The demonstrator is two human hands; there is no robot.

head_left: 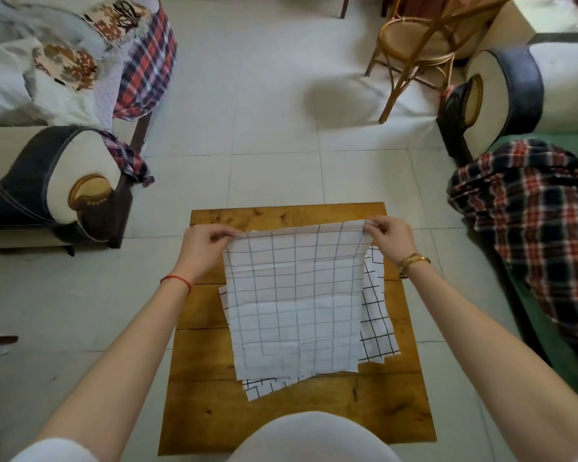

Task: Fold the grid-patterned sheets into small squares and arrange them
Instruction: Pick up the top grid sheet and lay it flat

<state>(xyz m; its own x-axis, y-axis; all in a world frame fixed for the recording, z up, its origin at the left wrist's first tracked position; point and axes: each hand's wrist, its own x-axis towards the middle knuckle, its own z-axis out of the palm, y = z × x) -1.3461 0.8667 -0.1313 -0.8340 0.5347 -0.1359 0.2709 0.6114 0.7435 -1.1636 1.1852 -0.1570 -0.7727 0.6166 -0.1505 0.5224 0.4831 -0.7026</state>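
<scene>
A white grid-patterned sheet [297,305] is held up by its two far corners over a small wooden table [201,415]. My left hand [202,245] pinches the far left corner. My right hand [389,236] pinches the far right corner. The sheet's near part rests on a pile of other grid-patterned sheets [377,328], whose edges stick out at the right and at the near left. The top sheet shows its paler back, with fold creases across it.
Pale floor tiles surround the table. A sofa arm [57,181] stands at the left, and another sofa with a plaid blanket [544,221] at the right. A rattan chair [424,41] stands at the far right.
</scene>
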